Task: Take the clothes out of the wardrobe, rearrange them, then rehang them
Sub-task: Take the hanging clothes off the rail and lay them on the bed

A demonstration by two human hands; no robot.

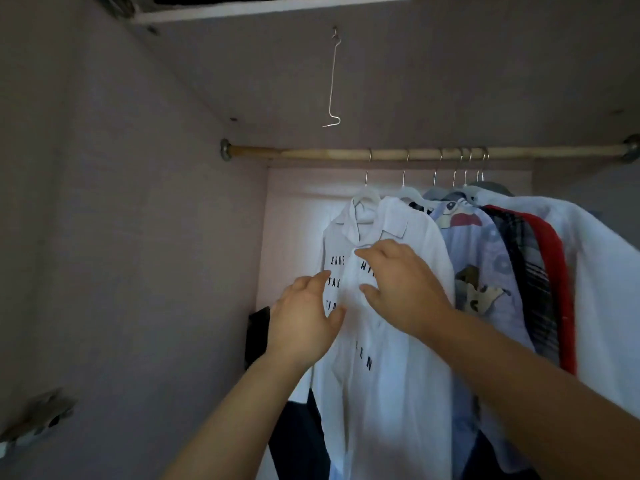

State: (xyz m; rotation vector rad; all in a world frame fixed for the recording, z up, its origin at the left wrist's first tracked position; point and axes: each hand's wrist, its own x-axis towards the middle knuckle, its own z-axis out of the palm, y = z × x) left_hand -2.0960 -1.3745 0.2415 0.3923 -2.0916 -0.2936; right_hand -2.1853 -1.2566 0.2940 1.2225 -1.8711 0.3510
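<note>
Wardrobe (121, 237): doors open, dim inside, with pinkish-grey walls. A bent wire hook (333, 81) hangs from its ceiling with nothing on it.
Rail (329, 154): a wooden pole running wall to wall. Its left stretch is bare, and all the hangers sit from the middle to the right end.
Dark item (258, 334): low against the left wall, just behind the left hand. I cannot tell what it is.
Left hand (304, 320): fingers loose and apart, laid on the shirt front over the lettering and gripping nothing.
White lettered shirt (381, 375): the garment being handled. It is leftmost on the rail, on a white hanger, with its front to the room.
Right hand (405, 289): finger and thumb spread wide on the cloth just below the collar, touching it. I see no pinch.
Other clothes: to the right, packed close, hang a pale blue printed shirt (485, 258), a dark plaid piece (530, 271), a red one (554, 271) and a white garment (606, 271) at the right end.
Below: dark clothing (298, 438) hangs low beside the lettered shirt.
Progress: several garments are on the rail and none is in view outside. My guess is that the shirt is being straightened on its hanger. Whether the rest were rehung or are yet to come out, I cannot say.
</note>
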